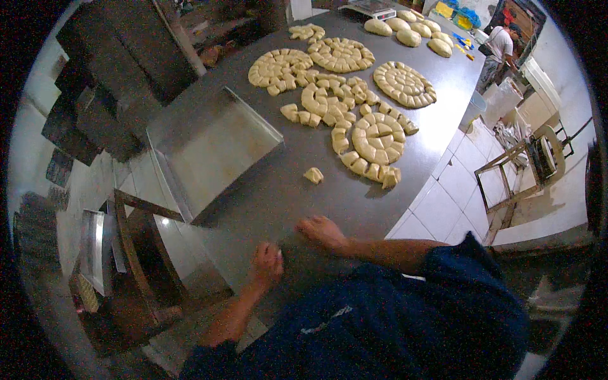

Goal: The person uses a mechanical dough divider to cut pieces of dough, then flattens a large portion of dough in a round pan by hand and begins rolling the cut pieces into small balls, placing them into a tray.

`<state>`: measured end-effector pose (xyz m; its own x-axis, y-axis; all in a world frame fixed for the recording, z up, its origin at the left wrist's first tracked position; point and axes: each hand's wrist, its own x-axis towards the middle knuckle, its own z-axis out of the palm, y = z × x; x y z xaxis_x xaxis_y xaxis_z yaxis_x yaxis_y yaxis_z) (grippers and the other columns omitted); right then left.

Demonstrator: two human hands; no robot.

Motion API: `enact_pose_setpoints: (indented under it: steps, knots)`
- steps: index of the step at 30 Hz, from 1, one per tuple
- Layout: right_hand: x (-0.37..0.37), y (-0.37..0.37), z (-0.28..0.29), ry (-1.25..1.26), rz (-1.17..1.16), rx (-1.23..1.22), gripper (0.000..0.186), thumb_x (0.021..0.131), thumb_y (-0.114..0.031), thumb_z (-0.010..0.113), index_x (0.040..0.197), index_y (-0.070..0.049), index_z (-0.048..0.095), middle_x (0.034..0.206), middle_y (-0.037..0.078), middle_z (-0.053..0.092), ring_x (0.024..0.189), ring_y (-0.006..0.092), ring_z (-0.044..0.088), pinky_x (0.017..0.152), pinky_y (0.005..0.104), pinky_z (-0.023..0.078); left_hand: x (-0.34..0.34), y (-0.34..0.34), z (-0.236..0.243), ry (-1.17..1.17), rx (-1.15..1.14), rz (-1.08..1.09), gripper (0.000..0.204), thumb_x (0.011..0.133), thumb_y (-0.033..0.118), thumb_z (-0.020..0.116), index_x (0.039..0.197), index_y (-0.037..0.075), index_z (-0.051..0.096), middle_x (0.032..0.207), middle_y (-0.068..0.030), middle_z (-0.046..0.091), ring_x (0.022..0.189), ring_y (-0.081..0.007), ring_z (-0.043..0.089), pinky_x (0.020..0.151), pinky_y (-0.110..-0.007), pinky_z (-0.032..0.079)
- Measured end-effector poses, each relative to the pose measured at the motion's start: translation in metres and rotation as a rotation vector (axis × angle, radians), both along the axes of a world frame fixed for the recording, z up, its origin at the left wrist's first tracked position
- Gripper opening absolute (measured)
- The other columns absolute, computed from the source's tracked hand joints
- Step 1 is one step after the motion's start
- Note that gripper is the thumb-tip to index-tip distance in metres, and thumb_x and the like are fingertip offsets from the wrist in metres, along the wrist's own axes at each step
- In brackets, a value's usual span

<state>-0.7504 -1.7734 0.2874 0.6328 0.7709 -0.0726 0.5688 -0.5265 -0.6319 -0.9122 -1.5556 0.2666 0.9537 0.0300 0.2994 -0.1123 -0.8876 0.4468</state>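
Observation:
Over the near part of the grey table, my left hand is closed with its fingers curled. A small pale spot shows at its inner side, too small to name. To its right and slightly farther off, my right hand is palm down, its fingers curled in against the tabletop. Whatever lies under either hand is hidden. One loose dough piece rests beyond my right hand. Farther back lie a cut round of dough and a winding row of dough pieces.
An empty-looking metal tray stands at the table's left edge. More cut dough spirals lie farther back, with whole dough lumps and a scale at the far end. A person stands at the far right, beyond a wooden-framed chair.

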Motion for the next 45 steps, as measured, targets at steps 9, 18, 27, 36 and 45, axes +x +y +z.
enact_pose_setpoints:
  steps: [9,18,27,36,45]
  knots:
    - [0.017,0.045,0.043,-0.039,-0.14,-0.082,0.032,0.098,-0.027,0.06,0.122,-0.006,0.058,0.108,0.018,0.067,0.108,0.038,0.065,0.089,0.0535,0.051,0.06,-0.006,-0.028,-0.089,0.111,0.141,0.026,0.092,0.015,0.061,0.113,-0.001,0.064,0.118,-0.0252,0.064,0.109,-0.0442,0.063,0.096,-0.057,0.049]
    - [0.035,0.059,0.054,-0.222,-0.207,-0.034,0.028,0.1,-0.026,0.058,0.117,-0.003,0.058,0.112,0.02,0.066,0.113,0.0404,0.062,0.096,0.0527,0.049,0.088,-0.004,-0.005,-0.089,0.292,0.255,0.034,0.091,0.02,0.064,0.119,0.0,0.064,0.126,-0.0238,0.061,0.117,-0.0413,0.06,0.101,-0.061,0.045]
    - [0.056,0.034,0.025,-0.522,-0.035,-0.052,0.028,0.095,-0.022,0.062,0.118,-0.005,0.059,0.113,0.019,0.066,0.112,0.0372,0.062,0.098,0.0482,0.048,0.097,-0.008,0.028,-0.124,0.144,0.21,0.031,0.092,0.016,0.063,0.119,0.0,0.064,0.126,-0.0255,0.06,0.112,-0.0446,0.06,0.094,-0.054,0.051]
    - [0.051,0.019,0.046,-0.405,0.021,0.074,0.032,0.1,-0.023,0.058,0.127,-0.004,0.058,0.115,0.02,0.065,0.108,0.0392,0.061,0.099,0.0515,0.047,0.07,0.034,-0.007,-0.097,0.17,0.148,0.028,0.087,0.015,0.069,0.112,0.005,0.062,0.114,-0.021,0.062,0.1,-0.041,0.063,0.088,-0.052,0.049]
    - [0.05,-0.012,0.002,-0.459,0.053,-0.001,0.026,0.098,-0.019,0.059,0.115,0.0,0.06,0.113,0.021,0.063,0.107,0.0408,0.059,0.098,0.0499,0.047,0.031,0.054,0.031,-0.298,-0.328,0.394,0.07,0.099,0.036,0.065,0.153,0.001,0.038,0.16,-0.0269,0.034,0.146,-0.0497,0.034,0.121,-0.057,0.025]
